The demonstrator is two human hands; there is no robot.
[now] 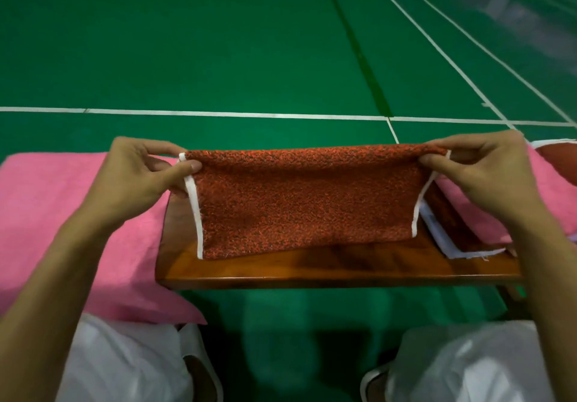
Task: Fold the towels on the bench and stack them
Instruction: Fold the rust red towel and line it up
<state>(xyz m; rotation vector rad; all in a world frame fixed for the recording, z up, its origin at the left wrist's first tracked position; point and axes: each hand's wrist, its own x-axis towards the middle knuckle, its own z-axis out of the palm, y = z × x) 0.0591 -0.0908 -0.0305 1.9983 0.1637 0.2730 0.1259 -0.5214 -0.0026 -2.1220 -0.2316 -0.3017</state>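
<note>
Where the orange towel (pixel 306 201) hangs: in the air over the middle of the table (pixel 312 269), held up by both hands, top edge stretched level from hand to hand, cloth falling toward the near side.
Towel detail: speckled orange-red weave, white trim down the left and right sides; left bottom corner hangs lower than the right; cannot tell whether the bottom edge touches the wood.
Left hand (pixel 137 176): at the towel's upper left corner; grip clamped on the cloth, thumb on the near face, forefinger reaching to the top of the trim.
Right hand (pixel 477 173): at the upper right corner; grip clamped likewise, thumb tip pressed to the near face, fingers curled over the top edge.
Table surface: glossy brown wood, near strip bare, the towel's shadow across it.
Pink towel (pixel 62 214): lies spread on the left end of the table, hanging over the near edge, partly under the left forearm.
Right end of table: a flat folded towel (pixel 465 239), dark orange with white edging, lies just beside the held one; a second pink cloth (pixel 562 195) lies over its right part.
Far right: a corner of one more reddish towel (pixel 559 154), white-edged, at the frame edge.
Floor (pixel 218 58): green court surface with white lines (pixel 218 114), beyond and beneath the table.
Near edge of view: knees (pixel 125 367) in white cloth, one either side.
</note>
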